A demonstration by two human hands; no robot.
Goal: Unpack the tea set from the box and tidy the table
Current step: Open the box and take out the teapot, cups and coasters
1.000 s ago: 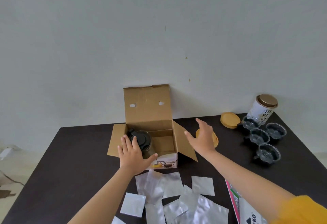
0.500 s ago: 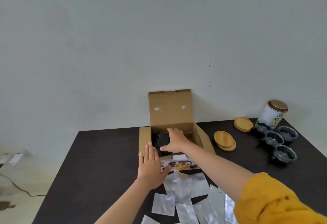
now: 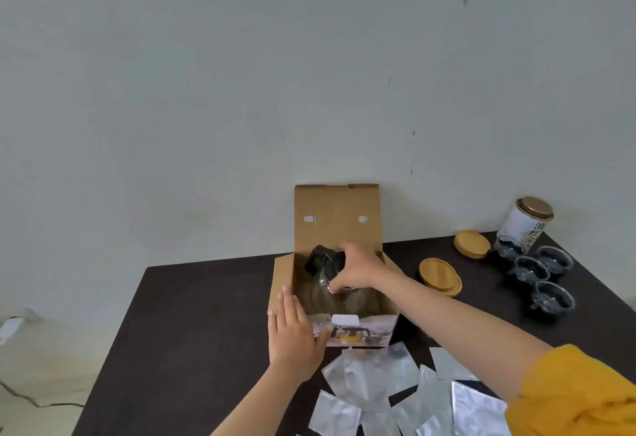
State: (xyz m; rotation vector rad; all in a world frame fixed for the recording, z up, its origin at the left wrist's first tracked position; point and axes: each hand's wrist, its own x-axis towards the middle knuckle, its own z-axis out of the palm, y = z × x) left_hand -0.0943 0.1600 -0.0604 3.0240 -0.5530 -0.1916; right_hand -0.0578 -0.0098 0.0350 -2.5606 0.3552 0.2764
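teapot point(image 3: 325, 265) sits inside the open box point(image 3: 337, 219), mid-table. head view: right hand point(image 3: 358, 270) is down in the box, fingers closed on the teapot's top; left hand point(image 3: 292, 336) lies flat against the box's front-left corner, holding nothing. glass cups point(image 3: 540, 274) and wooden lids point(image 3: 440, 275) are already out, foil packets point(image 3: 371, 377) lie loose, so tidying remains. teapot body mostly hidden; packets cut off at frame bottom.
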